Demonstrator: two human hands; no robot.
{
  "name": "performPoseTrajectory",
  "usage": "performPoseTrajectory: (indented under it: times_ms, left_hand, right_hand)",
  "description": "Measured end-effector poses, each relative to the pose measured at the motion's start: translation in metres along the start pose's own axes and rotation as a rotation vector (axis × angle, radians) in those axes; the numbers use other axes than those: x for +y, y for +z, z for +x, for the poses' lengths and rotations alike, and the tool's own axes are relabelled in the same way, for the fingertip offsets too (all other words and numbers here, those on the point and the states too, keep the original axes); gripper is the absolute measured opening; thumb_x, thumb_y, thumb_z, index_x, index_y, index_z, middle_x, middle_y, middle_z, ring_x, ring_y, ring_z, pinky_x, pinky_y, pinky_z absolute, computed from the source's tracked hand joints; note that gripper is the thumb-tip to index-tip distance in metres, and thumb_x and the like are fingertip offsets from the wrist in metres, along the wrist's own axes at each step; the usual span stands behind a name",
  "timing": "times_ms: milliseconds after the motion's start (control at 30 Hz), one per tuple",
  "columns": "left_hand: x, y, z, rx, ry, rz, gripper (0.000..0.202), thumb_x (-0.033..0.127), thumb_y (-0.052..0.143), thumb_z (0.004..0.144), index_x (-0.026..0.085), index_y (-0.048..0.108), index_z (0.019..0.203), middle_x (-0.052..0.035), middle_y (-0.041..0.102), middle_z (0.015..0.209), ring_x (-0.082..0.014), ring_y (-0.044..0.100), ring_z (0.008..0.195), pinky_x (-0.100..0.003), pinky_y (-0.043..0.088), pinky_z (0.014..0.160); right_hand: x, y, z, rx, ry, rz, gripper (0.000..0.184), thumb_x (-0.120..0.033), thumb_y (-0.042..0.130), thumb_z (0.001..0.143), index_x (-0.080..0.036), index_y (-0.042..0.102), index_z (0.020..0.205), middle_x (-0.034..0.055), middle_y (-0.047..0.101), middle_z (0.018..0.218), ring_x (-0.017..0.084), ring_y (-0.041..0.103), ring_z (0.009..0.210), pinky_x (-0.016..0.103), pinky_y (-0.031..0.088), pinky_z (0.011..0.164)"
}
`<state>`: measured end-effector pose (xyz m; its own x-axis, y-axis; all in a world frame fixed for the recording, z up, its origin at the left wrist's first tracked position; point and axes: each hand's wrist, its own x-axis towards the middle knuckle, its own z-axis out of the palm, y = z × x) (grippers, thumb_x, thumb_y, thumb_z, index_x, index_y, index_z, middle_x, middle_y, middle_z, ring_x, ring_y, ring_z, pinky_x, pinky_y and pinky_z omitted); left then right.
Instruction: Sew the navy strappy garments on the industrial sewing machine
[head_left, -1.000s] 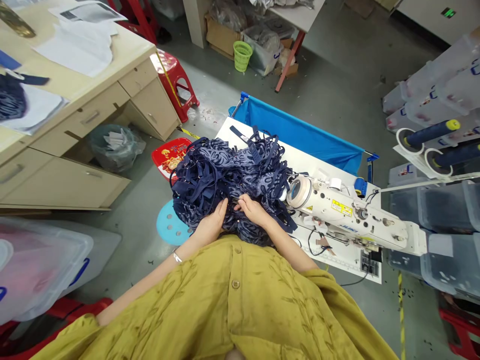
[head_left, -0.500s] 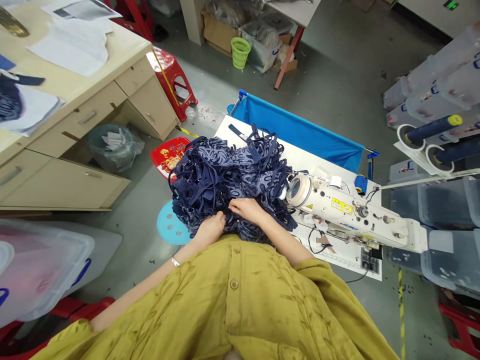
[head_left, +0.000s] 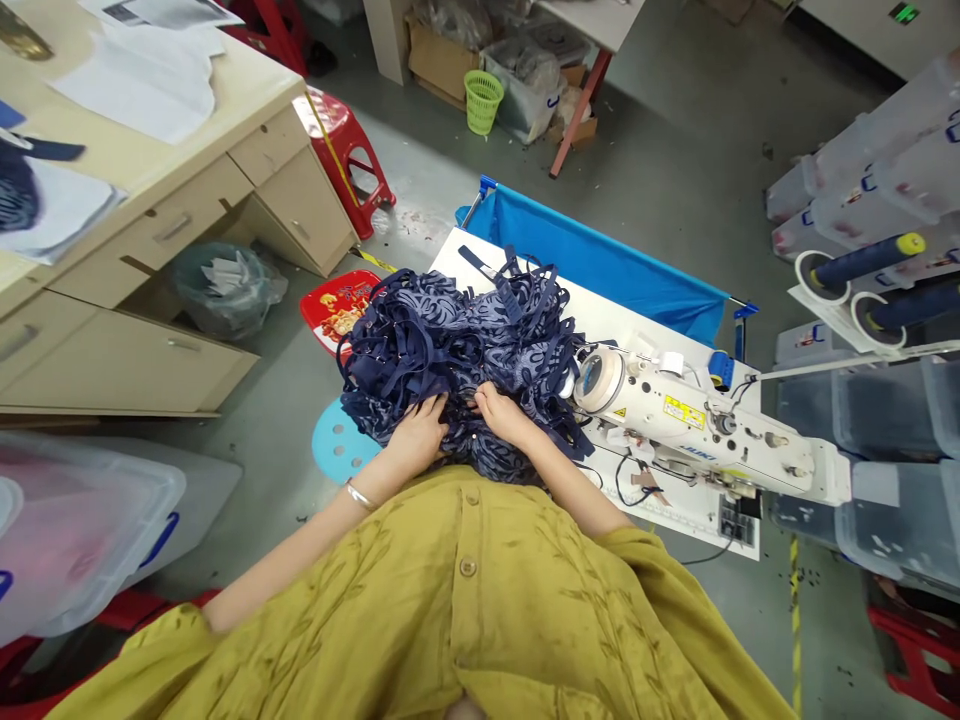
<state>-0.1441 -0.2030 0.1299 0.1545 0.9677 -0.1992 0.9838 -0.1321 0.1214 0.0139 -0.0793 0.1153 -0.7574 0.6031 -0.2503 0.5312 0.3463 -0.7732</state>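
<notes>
A heaped pile of navy patterned bras, with dark straps tangled over them, lies on the white sewing table. My left hand rests on the near side of the pile, its fingers spread over the fabric. To its right, my right hand has its fingertips pinched at a bra in the same pile; the exact bit between them is hard to see. Close by on the right stands a white sewing machine, its head end against the pile.
A blue cloth catcher hangs along the table's far edge. Two thread cones stand at the right. Left are a red stool seat, a blue round stool seat and a desk. Clear plastic boxes are stacked at the right.
My left hand has moved slightly up and left, its fingers opening out over the pile. My right hand has shifted slightly right and up, widening the gap between the hands.
</notes>
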Motion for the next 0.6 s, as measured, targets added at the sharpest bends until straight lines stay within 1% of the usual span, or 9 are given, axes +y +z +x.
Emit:
performPoseTrajectory:
  times_ms: [67, 133, 200, 267, 367, 433, 500, 533, 600]
  left_hand:
    - [0.0, 0.002, 0.0, -0.034, 0.033, -0.006, 0.019, 0.027, 0.069, 0.076, 0.012, 0.07, 0.089, -0.0202, 0.061, 0.113, -0.035, 0.052, 0.118, -0.046, 0.045, 0.098]
    - [0.002, 0.004, -0.004, -0.058, 0.067, -0.007, 0.017, 0.023, 0.067, 0.078, 0.012, 0.068, 0.09, -0.0155, 0.063, 0.096, -0.0289, 0.062, 0.098, -0.041, 0.05, 0.088]
    - [0.005, 0.007, -0.008, -0.076, 0.095, -0.007, 0.015, 0.019, 0.064, 0.079, 0.012, 0.067, 0.092, -0.0138, 0.062, 0.094, -0.0261, 0.063, 0.089, -0.039, 0.051, 0.082]
    - [0.008, 0.009, -0.011, -0.085, 0.115, -0.011, 0.014, 0.017, 0.062, 0.08, 0.013, 0.066, 0.093, -0.0137, 0.062, 0.096, -0.0259, 0.063, 0.091, -0.039, 0.051, 0.083]
    - [0.01, 0.011, -0.012, -0.093, 0.123, -0.025, 0.011, 0.014, 0.057, 0.083, 0.013, 0.066, 0.09, -0.0134, 0.062, 0.094, -0.0253, 0.063, 0.091, -0.039, 0.05, 0.085]
    - [0.01, 0.012, -0.012, -0.098, 0.118, -0.035, 0.011, 0.013, 0.056, 0.083, 0.013, 0.065, 0.089, -0.0133, 0.062, 0.093, -0.0253, 0.063, 0.091, -0.039, 0.049, 0.085]
    - [0.009, 0.012, -0.012, -0.104, 0.113, -0.041, 0.011, 0.013, 0.055, 0.083, 0.013, 0.065, 0.088, -0.0131, 0.062, 0.092, -0.0252, 0.063, 0.091, -0.039, 0.049, 0.085]
    - [0.009, 0.013, -0.012, -0.106, 0.11, -0.043, 0.012, 0.014, 0.054, 0.084, 0.013, 0.065, 0.088, -0.0129, 0.062, 0.093, -0.0249, 0.063, 0.091, -0.038, 0.048, 0.085]
    - [0.009, 0.013, -0.013, -0.112, 0.09, -0.046, 0.012, 0.015, 0.054, 0.084, 0.014, 0.065, 0.09, -0.0122, 0.062, 0.095, -0.0246, 0.064, 0.093, -0.037, 0.048, 0.087]
  right_hand:
    - [0.0, -0.003, -0.003, -0.042, -0.005, -0.069, 0.015, -0.023, 0.03, 0.101, -0.02, 0.045, 0.104, 0.0074, 0.071, 0.097, 0.014, 0.071, 0.08, 0.024, 0.048, 0.071]
    - [0.001, -0.007, -0.004, -0.061, -0.01, -0.122, 0.014, -0.022, 0.036, 0.1, -0.02, 0.049, 0.101, 0.0056, 0.071, 0.094, 0.013, 0.071, 0.078, 0.022, 0.047, 0.069]
    - [0.002, -0.011, -0.005, -0.074, -0.027, -0.165, 0.01, -0.022, 0.046, 0.096, -0.02, 0.055, 0.095, 0.0041, 0.071, 0.089, 0.015, 0.07, 0.08, 0.022, 0.045, 0.07]
    - [0.002, -0.013, -0.005, -0.093, -0.047, -0.207, 0.007, -0.021, 0.054, 0.092, -0.021, 0.06, 0.089, 0.0037, 0.072, 0.087, 0.017, 0.069, 0.084, 0.023, 0.044, 0.072]
    - [-0.001, -0.01, -0.006, -0.114, -0.071, -0.253, 0.007, -0.02, 0.057, 0.09, -0.022, 0.063, 0.086, 0.0036, 0.072, 0.092, 0.018, 0.067, 0.087, 0.023, 0.042, 0.074]
    - [-0.004, -0.004, -0.004, -0.104, -0.09, -0.251, 0.008, -0.024, 0.057, 0.09, -0.024, 0.065, 0.087, 0.0018, 0.072, 0.092, 0.017, 0.066, 0.086, 0.023, 0.042, 0.074]
    - [-0.008, 0.0, 0.001, -0.029, -0.114, -0.101, 0.012, -0.031, 0.055, 0.091, -0.024, 0.064, 0.087, -0.0003, 0.071, 0.087, 0.015, 0.065, 0.08, 0.023, 0.043, 0.072]
    - [-0.01, 0.001, 0.005, 0.046, -0.117, 0.05, 0.016, -0.036, 0.053, 0.091, -0.024, 0.063, 0.088, -0.0008, 0.071, 0.084, 0.014, 0.064, 0.075, 0.022, 0.044, 0.07]
    - [-0.012, -0.001, 0.012, 0.243, -0.102, 0.417, 0.025, -0.045, 0.047, 0.092, -0.023, 0.059, 0.091, -0.0006, 0.069, 0.083, 0.012, 0.062, 0.069, 0.022, 0.046, 0.067]
